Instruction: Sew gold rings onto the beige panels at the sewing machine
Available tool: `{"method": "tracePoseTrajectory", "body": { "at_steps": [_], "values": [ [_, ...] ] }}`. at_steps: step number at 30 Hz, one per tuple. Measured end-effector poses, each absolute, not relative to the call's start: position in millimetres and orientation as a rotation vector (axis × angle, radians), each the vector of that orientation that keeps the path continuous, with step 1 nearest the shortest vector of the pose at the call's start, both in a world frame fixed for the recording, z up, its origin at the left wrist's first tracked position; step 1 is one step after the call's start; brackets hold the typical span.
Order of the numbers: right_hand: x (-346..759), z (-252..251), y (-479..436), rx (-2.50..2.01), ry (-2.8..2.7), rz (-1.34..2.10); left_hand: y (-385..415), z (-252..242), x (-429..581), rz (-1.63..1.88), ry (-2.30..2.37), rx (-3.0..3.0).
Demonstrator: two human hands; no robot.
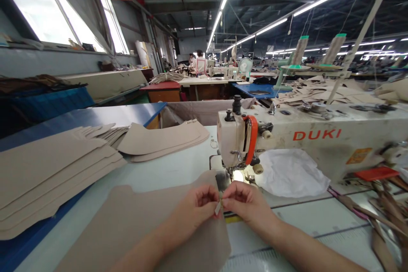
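Left hand (pixel 197 206): thumb and forefinger pinched together, basically no gap, with a small pale tab (pixel 218 208) at the tips.
Right hand (pixel 250 204): same tight pinch, tips meeting the left ones; can't tell what it's actually gripping in there.
Small pale tab: right at the right-hand edge of the taupe panel (pixel 127 216), just in front of the sewing machine (pixel 232 136).
Pinch: imo go light and level with both sides, so the tab doesn't twist or drag the panel.
Taupe panel: spread on the desk (pixel 165 170), left forearm over it; its right edge runs toward the camera.
Sewing machine: close ahead of the fingers, so not much room that way.
White cloth (pixel 291 172): bunched under the machine arm, crowding the right.
Curved pieces (pixel 162 138): further back left, with a bare strip of desk before them, so that's the roomier side.
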State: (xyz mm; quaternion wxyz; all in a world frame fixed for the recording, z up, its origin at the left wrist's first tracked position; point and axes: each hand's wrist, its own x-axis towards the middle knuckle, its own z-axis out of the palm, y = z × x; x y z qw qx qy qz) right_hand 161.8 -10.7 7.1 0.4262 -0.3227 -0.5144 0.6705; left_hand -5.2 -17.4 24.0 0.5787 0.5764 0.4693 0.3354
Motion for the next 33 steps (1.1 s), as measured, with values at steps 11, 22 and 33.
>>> {"method": "tracePoseTrajectory", "body": {
  "at_steps": [11, 22, 33],
  "values": [
    [170.1, 11.4, -21.8, -0.875, -1.788, 1.018, -24.2, 23.8, -3.7, 0.85, 1.233, 1.554],
    [160.1, 5.7, -21.4, -1.02, -1.51, 1.082, -26.6, 22.1, 4.4, 1.061, 1.182, 1.366],
    [160.8, 0.2, -18.5, -0.997, -1.57, 1.051, -27.1, 19.2, 3.5, 1.105, 1.196, 1.374]
  ]
}}
